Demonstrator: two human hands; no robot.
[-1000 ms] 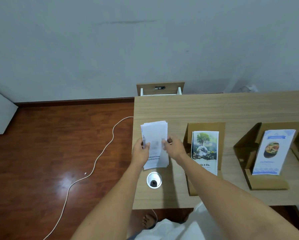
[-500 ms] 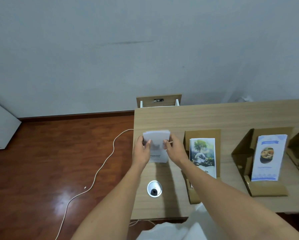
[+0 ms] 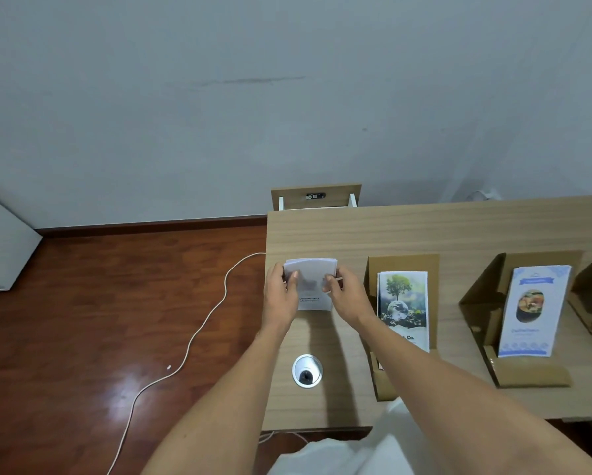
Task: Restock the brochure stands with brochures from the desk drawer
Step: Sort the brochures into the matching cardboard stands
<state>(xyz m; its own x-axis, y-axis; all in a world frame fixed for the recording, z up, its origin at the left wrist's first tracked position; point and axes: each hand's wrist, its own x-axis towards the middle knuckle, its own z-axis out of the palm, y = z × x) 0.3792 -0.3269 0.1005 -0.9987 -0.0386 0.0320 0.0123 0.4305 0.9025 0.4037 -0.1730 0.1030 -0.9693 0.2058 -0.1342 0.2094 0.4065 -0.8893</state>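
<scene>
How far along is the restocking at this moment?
Done: two cardboard stands hold brochures, the tree brochure and the food brochure. In hand: left hand and right hand grip a white brochure stack. Left: placing it; the drawer is open.

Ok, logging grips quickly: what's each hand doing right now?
Left hand: grips the white brochure stack.
Right hand: grips the same stack's other side.

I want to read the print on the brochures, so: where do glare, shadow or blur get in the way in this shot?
Head view: glare only on the floor; arm shadow falls on the desk; the white stack held by left hand and right hand looks soft, its print unreadable; wide-angle bending at edges.
</scene>
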